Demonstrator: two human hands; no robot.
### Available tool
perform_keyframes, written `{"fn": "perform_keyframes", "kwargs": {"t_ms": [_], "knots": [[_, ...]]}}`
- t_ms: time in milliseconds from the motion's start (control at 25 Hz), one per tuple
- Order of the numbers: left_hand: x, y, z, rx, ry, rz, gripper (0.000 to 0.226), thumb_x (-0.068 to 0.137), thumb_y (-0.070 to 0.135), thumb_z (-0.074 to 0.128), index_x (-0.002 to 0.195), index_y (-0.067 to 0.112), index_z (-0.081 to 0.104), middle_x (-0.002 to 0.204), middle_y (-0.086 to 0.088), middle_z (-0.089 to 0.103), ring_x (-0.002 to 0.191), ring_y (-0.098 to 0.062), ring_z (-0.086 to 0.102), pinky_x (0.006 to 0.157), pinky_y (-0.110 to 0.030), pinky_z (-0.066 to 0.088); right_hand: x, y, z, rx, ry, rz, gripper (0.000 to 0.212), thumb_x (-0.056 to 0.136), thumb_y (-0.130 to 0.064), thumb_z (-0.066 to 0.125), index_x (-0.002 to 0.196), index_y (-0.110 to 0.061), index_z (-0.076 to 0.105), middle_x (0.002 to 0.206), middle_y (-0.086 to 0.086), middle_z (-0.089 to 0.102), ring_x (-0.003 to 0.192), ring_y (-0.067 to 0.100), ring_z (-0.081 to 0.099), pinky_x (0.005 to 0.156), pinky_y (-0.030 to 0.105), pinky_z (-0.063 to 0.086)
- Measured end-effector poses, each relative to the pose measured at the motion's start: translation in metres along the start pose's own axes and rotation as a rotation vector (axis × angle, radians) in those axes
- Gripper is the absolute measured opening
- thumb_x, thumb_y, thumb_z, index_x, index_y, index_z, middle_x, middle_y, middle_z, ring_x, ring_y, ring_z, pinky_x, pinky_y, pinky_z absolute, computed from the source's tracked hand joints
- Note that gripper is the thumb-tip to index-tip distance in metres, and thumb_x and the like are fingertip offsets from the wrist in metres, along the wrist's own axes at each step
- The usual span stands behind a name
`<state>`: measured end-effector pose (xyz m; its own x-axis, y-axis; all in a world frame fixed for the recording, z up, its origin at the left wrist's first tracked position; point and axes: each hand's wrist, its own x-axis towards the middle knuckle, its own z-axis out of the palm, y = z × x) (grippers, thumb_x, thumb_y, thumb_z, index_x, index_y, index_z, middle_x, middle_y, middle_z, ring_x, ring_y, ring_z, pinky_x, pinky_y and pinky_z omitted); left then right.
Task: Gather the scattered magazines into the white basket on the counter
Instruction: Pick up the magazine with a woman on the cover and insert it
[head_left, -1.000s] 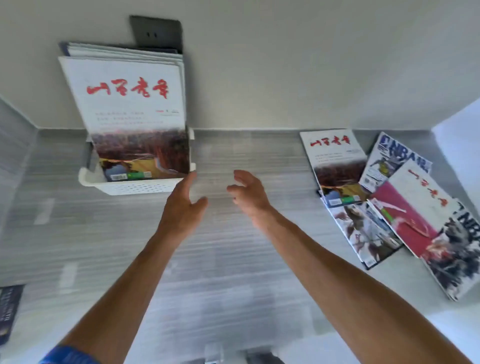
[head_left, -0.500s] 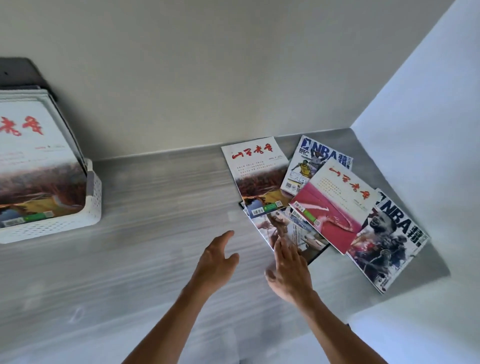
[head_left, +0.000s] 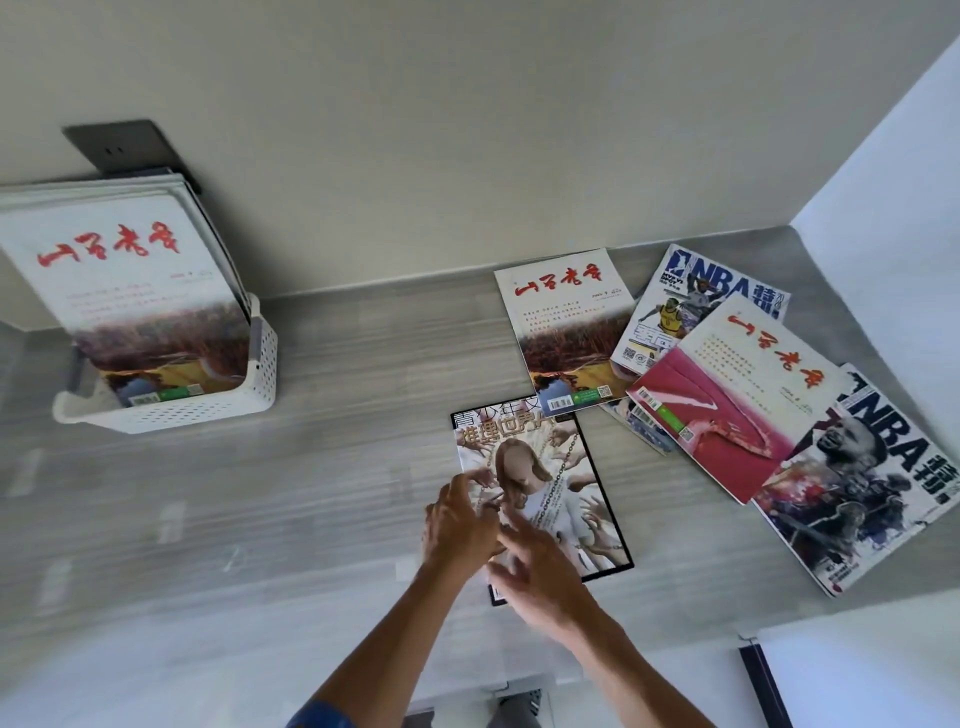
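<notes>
The white perforated basket (head_left: 208, 415) stands at the back left of the grey counter (head_left: 311, 493), and several magazines (head_left: 130, 291) stand upright in it. A black-bordered magazine (head_left: 571, 467) lies flat in the middle. Over its left edge sits my left hand (head_left: 457, 519), fingers on the cover. My right hand (head_left: 540, 571) presses on its lower part with spread fingers. Further right lies a loose pile: a red-titled magazine (head_left: 566, 322), an NBA issue (head_left: 701, 296), a pink-and-white one (head_left: 737, 395) and a dark NBA issue (head_left: 872, 483).
A dark wall socket (head_left: 119, 150) is behind the basket. A white side wall (head_left: 883, 182) closes off the counter on the right. The counter's front edge runs just below my wrists.
Both hands left the basket and moved right to the pile. The black-bordered magazine has slid out from under the pile toward the left and now lies almost fully uncovered under my hands.
</notes>
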<state>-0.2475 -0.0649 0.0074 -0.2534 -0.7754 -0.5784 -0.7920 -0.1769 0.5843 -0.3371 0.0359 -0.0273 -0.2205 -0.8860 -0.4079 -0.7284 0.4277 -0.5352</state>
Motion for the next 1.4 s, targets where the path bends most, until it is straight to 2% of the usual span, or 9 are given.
{"fn": "perform_keyframes", "kwargs": {"t_ms": [200, 400, 640, 760, 880, 960, 1200, 1320, 1400], "knots": [[0.006, 0.019, 0.006, -0.200, 0.072, -0.128, 0.039, 0.079, 0.030, 0.065, 0.117, 0.028, 0.055, 0.124, -0.006, 0.065, 0.109, -0.029, 0.061, 0.088, -0.036, 0.050, 0.011, 0.034, -0.025, -0.178, 0.102, 0.253, 0.055, 0.084, -0.040, 0.054, 0.136, -0.033, 0.037, 0.154, -0.007, 0.029, 0.132, 0.027, 0.036, 0.099, 0.046, 0.044], [0.013, 0.012, -0.031, -0.689, 0.095, -0.351, 0.030, 0.080, -0.005, 0.064, 0.082, 0.025, 0.061, 0.081, -0.005, 0.066, 0.054, -0.008, 0.060, 0.035, -0.016, 0.042, 0.014, 0.024, -0.013, -0.121, 0.139, 0.141, 0.042, 0.082, -0.047, 0.050, 0.123, -0.037, 0.050, 0.139, -0.013, 0.052, 0.108, 0.023, 0.054, 0.083, 0.034, 0.051], [0.010, -0.031, -0.081, -0.550, 0.121, -0.068, 0.033, 0.087, -0.009, 0.049, 0.093, 0.020, 0.063, 0.067, -0.002, 0.064, 0.038, 0.005, 0.051, 0.040, -0.012, 0.037, 0.035, -0.042, -0.001, 0.233, 0.087, 0.118, 0.048, 0.079, -0.024, 0.063, 0.122, -0.041, 0.050, 0.114, -0.016, 0.066, 0.089, 0.014, 0.065, 0.071, 0.030, 0.052], [0.009, -0.062, -0.131, -0.610, 0.117, 0.205, 0.028, 0.085, -0.016, 0.053, 0.093, 0.010, 0.063, 0.068, -0.006, 0.068, 0.062, -0.012, 0.066, 0.062, -0.021, 0.053, 0.070, -0.091, -0.019, 0.773, 0.152, 0.278, 0.048, 0.077, -0.010, 0.068, 0.112, -0.037, 0.048, 0.097, -0.013, 0.069, 0.066, 0.013, 0.069, 0.060, 0.038, 0.053], [0.018, -0.092, -0.193, -0.690, 0.231, 0.260, 0.025, 0.079, -0.008, 0.061, 0.095, 0.012, 0.064, 0.080, -0.016, 0.069, 0.073, -0.029, 0.068, 0.068, -0.034, 0.058, 0.103, -0.147, -0.036, 1.009, 0.131, 0.203, 0.022, 0.085, -0.004, 0.065, 0.105, -0.012, 0.060, 0.074, -0.006, 0.073, 0.053, 0.013, 0.062, 0.051, 0.026, 0.037], [0.023, -0.105, -0.233, -0.765, 0.346, 0.224, 0.026, 0.081, -0.011, 0.062, 0.092, 0.012, 0.066, 0.081, -0.012, 0.071, 0.071, -0.027, 0.068, 0.063, -0.031, 0.057, 0.123, -0.188, -0.040, 1.023, 0.116, 0.096, 0.005, 0.089, -0.005, 0.061, 0.093, -0.002, 0.063, 0.065, -0.003, 0.074, 0.048, 0.013, 0.053, 0.047, 0.023, 0.040], [0.056, -0.115, -0.345, -0.981, 0.632, 0.256, 0.021, 0.083, -0.012, 0.060, 0.089, 0.003, 0.073, 0.080, -0.008, 0.073, 0.073, -0.018, 0.070, 0.064, -0.027, 0.055, 0.182, -0.314, -0.053, 0.980, 0.205, -0.132, 0.013, 0.092, -0.002, 0.059, 0.084, -0.010, 0.065, 0.067, -0.001, 0.069, 0.047, -0.001, 0.060, 0.047, 0.016, 0.049], [0.080, -0.103, -0.401, -0.916, 0.791, 0.288, 0.016, 0.082, -0.012, 0.062, 0.092, -0.002, 0.071, 0.085, -0.008, 0.075, 0.059, -0.003, 0.067, 0.049, -0.018, 0.050, 0.221, -0.362, -0.060, 0.926, 0.309, -0.208, 0.016, 0.089, -0.014, 0.063, 0.080, -0.026, 0.068, 0.074, -0.001, 0.073, 0.061, 0.005, 0.067, 0.057, 0.023, 0.054], [0.102, -0.104, -0.422, -0.851, 0.828, 0.201, 0.017, 0.082, -0.002, 0.065, 0.092, 0.007, 0.075, 0.088, -0.002, 0.077, 0.062, -0.004, 0.064, 0.058, -0.021, 0.052, 0.247, -0.378, -0.056, 0.876, 0.338, -0.182, 0.012, 0.086, -0.022, 0.062, 0.081, -0.029, 0.070, 0.078, -0.001, 0.074, 0.067, 0.013, 0.068, 0.061, 0.031, 0.057]]}}
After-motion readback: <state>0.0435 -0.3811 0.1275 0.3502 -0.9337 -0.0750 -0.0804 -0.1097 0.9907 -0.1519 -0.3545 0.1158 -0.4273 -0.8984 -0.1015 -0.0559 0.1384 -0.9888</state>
